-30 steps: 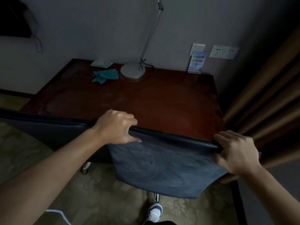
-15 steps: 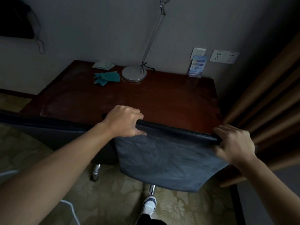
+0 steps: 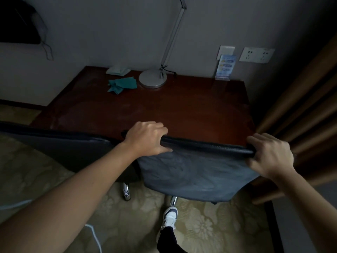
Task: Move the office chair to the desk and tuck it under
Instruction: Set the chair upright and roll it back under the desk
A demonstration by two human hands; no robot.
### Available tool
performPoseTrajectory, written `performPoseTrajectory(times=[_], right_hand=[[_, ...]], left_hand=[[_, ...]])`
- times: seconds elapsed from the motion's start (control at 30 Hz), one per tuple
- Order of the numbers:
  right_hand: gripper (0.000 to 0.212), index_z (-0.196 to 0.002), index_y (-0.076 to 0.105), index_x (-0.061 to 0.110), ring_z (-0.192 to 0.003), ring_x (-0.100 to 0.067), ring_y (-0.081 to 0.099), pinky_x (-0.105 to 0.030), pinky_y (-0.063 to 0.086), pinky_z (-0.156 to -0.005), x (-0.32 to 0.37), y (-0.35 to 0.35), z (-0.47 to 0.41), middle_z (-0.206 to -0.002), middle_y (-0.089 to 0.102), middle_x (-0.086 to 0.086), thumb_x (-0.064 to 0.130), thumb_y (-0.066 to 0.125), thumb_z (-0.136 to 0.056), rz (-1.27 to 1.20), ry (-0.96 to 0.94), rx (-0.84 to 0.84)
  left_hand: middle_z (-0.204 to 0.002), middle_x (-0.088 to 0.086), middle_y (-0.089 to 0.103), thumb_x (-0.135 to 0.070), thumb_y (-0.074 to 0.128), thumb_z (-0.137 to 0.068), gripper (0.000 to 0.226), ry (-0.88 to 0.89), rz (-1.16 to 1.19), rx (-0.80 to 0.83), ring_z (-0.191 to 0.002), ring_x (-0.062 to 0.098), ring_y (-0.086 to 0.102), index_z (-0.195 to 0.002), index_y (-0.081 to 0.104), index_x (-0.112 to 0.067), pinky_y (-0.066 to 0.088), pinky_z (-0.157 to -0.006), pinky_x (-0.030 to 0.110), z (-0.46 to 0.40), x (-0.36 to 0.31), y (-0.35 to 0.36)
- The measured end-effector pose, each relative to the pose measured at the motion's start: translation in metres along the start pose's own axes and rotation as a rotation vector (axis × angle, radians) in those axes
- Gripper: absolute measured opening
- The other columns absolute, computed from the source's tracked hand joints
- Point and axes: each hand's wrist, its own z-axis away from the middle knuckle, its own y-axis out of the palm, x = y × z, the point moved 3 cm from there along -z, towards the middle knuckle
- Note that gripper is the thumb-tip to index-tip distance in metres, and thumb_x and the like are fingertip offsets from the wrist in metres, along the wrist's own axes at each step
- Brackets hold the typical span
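Office chair (image 3: 193, 172) is right up against the front edge of the desk (image 3: 164, 110) now, backrest facing you, top rail sitting just about level with the desktop edge from this angle. Your left hand (image 3: 145, 138) is wrapped over the left end of the rail, fingers curled over the top and thumb underneath. Your right hand (image 3: 269, 154) has the right corner, fingers hooked over the rail the same way. So both hands have a full grip on it, nothing loose.

For the tuck itself, I'd push low and level rather than tipping the back forward, since tipping tends to lift the rear casters and the base skids on that patterned carpet (image 3: 200, 225). Keep pressure even on both hands so it rolls in straight. The curtain (image 3: 300, 115) is just beside your right hand, so steer a touch left if it drifts.

Can't see the seat or armrests from here, so I can't tell if they clear the underside of the desk. Go slow and stop if you feel it catch. Also mind your foot (image 3: 169, 216), it's near the chrome legs (image 3: 126, 190). The lamp (image 3: 152, 80) and teal cloth (image 3: 122, 84) are well back, so a gentle bump probably won't bother them.
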Motion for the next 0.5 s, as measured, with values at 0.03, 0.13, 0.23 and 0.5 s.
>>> performPoseTrajectory(times=[0.03,0.13,0.23,0.5], right_hand=[[0.021,-0.066,0.043,0.022,-0.061,-0.023,0.048,-0.028,0.034,-0.044,0.000,0.002,0.002,-0.065,0.040,0.008,0.041,0.045,-0.057,0.006,0.003,-0.005],[0.022,-0.067,0.043,0.022,-0.062,-0.023,0.048,-0.028,0.033,-0.045,0.001,0.006,0.006,-0.065,0.042,0.006,0.042,0.045,-0.057,0.010,0.025,0.002],[0.022,-0.069,0.042,0.025,-0.066,-0.021,0.046,-0.027,0.028,-0.049,0.000,0.006,0.013,-0.066,0.045,0.006,0.042,0.047,-0.056,-0.001,0.057,0.030],[0.050,-0.110,0.062,0.022,-0.096,-0.025,0.048,-0.034,0.037,-0.068,0.023,0.000,0.016,-0.099,0.056,-0.002,0.034,0.064,-0.062,0.153,0.121,0.280]], left_hand=[[-0.064,-0.004,0.058,-0.067,0.074,-0.062,0.054,-0.008,-0.006,0.004,-0.061,0.019,0.061,-0.072,0.067,-0.015,0.038,-0.045,0.026,0.002,-0.001,0.001],[-0.069,-0.006,0.057,-0.071,0.069,-0.063,0.056,-0.045,-0.026,0.021,-0.066,0.019,0.060,-0.076,0.066,-0.017,0.038,-0.048,0.027,0.005,-0.004,0.001],[-0.073,-0.008,0.057,-0.073,0.068,-0.062,0.056,-0.085,-0.026,0.050,-0.070,0.017,0.059,-0.080,0.065,-0.020,0.036,-0.051,0.027,0.011,-0.010,0.000],[-0.084,-0.007,0.055,-0.070,0.070,-0.063,0.055,-0.201,0.012,0.198,-0.082,0.016,0.055,-0.087,0.059,-0.022,0.045,-0.060,0.031,0.027,-0.020,-0.006]])
